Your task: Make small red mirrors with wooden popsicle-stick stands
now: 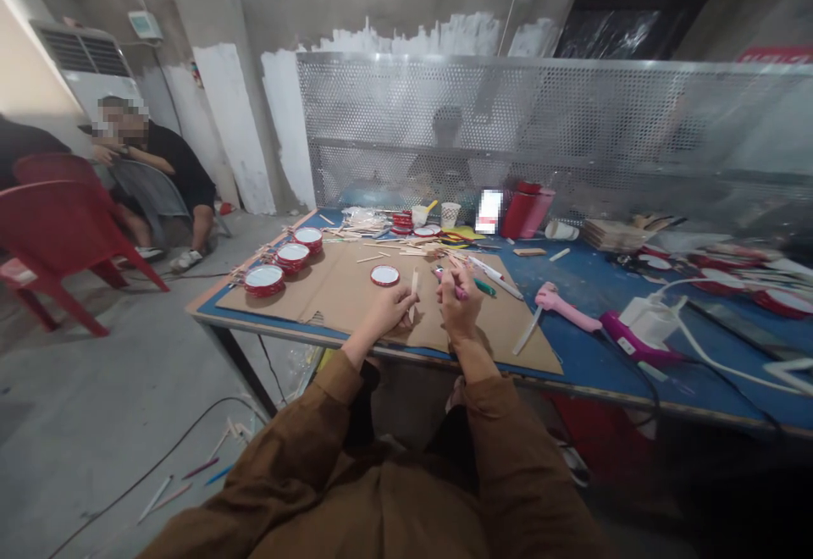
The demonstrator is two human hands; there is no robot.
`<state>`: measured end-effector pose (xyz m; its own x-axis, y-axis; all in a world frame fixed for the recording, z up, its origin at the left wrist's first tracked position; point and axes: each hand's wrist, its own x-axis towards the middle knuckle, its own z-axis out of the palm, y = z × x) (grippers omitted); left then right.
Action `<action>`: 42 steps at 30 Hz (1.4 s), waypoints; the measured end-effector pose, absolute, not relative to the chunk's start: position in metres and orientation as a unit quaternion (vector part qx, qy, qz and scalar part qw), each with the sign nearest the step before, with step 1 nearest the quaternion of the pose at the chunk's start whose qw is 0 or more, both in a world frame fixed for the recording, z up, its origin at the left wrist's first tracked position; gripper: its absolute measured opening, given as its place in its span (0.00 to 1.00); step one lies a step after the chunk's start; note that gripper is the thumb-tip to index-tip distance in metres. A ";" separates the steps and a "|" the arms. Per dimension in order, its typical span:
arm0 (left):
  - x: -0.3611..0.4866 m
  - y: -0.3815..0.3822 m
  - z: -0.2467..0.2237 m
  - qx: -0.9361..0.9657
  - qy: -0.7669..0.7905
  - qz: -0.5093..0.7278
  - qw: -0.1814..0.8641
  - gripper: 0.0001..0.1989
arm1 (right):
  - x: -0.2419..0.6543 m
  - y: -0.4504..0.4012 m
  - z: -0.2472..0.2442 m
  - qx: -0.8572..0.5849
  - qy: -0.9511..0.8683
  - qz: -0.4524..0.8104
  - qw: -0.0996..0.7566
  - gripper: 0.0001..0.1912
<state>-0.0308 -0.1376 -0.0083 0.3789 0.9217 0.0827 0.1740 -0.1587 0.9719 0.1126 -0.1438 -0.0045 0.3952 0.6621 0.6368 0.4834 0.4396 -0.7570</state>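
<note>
My left hand (392, 312) is closed on a flat wooden stick (415, 284), held nearly upright above the cardboard sheet (343, 288). Just to its right, my right hand (461, 309) grips a purple pen (460, 293), its fingers curled round the barrel. A small round red drum with a white top (384, 275) lies beyond my left hand, apart from it. Beside my right hand lie a green marker (484, 287) and white pens (499, 278). Loose wooden sticks (438, 248) are scattered behind both hands.
Stacked red drums (264, 281) line the cardboard's left side. A pink glue gun (572, 309) and a purple power strip (635, 343) with cables lie to the right. Cups (450, 214), a lit phone (489, 212) and red bottles (522, 212) stand at the back. A person (171, 161) sits far left.
</note>
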 end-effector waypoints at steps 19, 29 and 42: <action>-0.033 -0.137 -0.010 0.682 0.407 0.393 0.464 0.08 | 0.112 -0.142 -0.001 -0.535 -0.544 0.057 0.643 0.16; -0.032 -0.134 -0.011 0.667 0.392 0.378 0.508 0.10 | 0.111 -0.150 -0.003 -0.501 -0.545 0.093 0.666 0.13; -0.031 -0.134 -0.015 0.669 0.362 0.370 0.533 0.13 | 0.101 -0.163 -0.005 -0.466 -0.515 0.145 0.704 0.14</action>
